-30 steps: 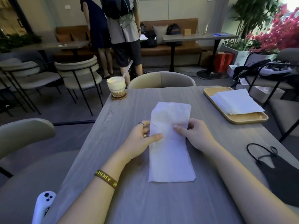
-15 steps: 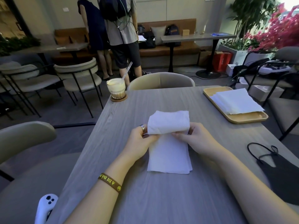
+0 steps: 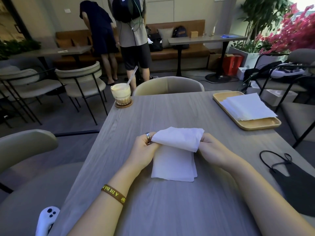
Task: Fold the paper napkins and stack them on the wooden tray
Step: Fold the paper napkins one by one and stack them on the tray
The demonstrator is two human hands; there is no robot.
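Note:
A white paper napkin (image 3: 173, 160) lies on the grey table in front of me, its far half lifted and curled back over the near half. My left hand (image 3: 144, 149) pinches the lifted flap at its left corner. My right hand (image 3: 211, 149) pinches the same flap at its right corner. The wooden tray (image 3: 259, 124) sits at the table's far right with a stack of white napkins (image 3: 247, 106) on it, well away from both hands.
A glass drink with a straw (image 3: 121, 94) stands on a coaster at the table's far left corner. A black face mask (image 3: 296, 183) lies at the right edge. Chairs ring the table; two people stand beyond it. A white controller (image 3: 47, 220) sits lower left.
The napkin lay flat and long a second ago. Both hands have lifted its far end and brought it toward me, so the fold now arches over the near half.

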